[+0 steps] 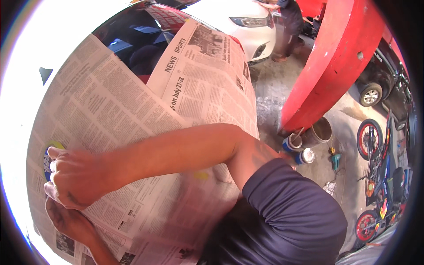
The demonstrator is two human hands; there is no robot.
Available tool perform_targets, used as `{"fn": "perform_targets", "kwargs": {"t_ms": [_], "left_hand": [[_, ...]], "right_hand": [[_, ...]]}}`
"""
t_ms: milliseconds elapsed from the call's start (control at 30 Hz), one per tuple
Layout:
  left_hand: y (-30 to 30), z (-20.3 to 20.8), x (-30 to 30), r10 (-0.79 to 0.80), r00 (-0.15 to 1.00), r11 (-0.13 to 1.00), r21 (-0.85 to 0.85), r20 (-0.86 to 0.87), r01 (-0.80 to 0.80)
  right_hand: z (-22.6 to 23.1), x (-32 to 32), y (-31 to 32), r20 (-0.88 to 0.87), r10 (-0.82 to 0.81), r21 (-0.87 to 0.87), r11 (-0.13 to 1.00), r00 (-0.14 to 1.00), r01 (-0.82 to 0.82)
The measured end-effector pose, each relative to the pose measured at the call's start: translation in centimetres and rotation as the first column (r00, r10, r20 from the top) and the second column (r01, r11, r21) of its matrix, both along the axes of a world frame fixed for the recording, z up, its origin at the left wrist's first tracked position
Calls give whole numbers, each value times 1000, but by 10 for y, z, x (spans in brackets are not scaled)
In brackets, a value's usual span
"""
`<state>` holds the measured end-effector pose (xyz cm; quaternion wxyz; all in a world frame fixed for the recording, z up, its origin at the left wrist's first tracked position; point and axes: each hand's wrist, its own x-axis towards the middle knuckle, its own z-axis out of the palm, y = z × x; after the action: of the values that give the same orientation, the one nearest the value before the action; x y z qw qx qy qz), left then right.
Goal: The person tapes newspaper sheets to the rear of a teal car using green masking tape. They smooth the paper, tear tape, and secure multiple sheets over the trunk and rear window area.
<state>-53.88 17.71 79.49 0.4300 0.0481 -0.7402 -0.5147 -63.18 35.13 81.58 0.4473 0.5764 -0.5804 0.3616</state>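
Note:
Newspaper sheets (132, 104) cover the body of a vehicle in front of me, overlapping each other. My right hand (81, 176) is at the left of the view, its fingers closed round a roll of tape (47, 164) with a blue and white side and a yellow-green rim. The bare right forearm crosses over the paper. Just below it, my left hand (68, 223) rests against the paper, touching or nearly touching the right hand; its fingertips are mostly hidden. A faint yellow patch (201, 175) shows on the paper under my right forearm.
Dark window glass (132, 48) shows between the sheets. A red pillar (327, 66) stands to the right. Near its base are a metal bucket (321, 131), two paint cans (304, 156) and a teal power tool (336, 161). Motorcycle (371, 185), white car (247, 26) and another person (289, 26) stand beyond.

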Motion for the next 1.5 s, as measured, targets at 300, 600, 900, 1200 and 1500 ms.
{"fn": "perform_targets", "kwargs": {"t_ms": [300, 600, 900, 1200, 1500], "left_hand": [[-11, -9, -9, -131, 980, 991, -58, -148, 124], [33, -5, -7, 210, 976, 903, -373, -54, -214], [38, 2, -2, -115, 992, 902, -423, -56, 81], [7, 49, -44, 283, 939, 238, -935, -194, -265], [-20, 46, -81, 370, 890, 130, -933, -267, -334]], "right_hand": [[13, -5, 1, -20, -406, -120, 908, 914, 401], [-5, -34, 81, 56, -485, -174, 856, 873, 487], [-41, -54, 102, -84, -481, 63, 872, 873, 486], [-25, -66, 97, -107, -415, 104, 899, 903, 425], [-29, -56, 97, -29, -515, 17, 857, 857, 515]]}}
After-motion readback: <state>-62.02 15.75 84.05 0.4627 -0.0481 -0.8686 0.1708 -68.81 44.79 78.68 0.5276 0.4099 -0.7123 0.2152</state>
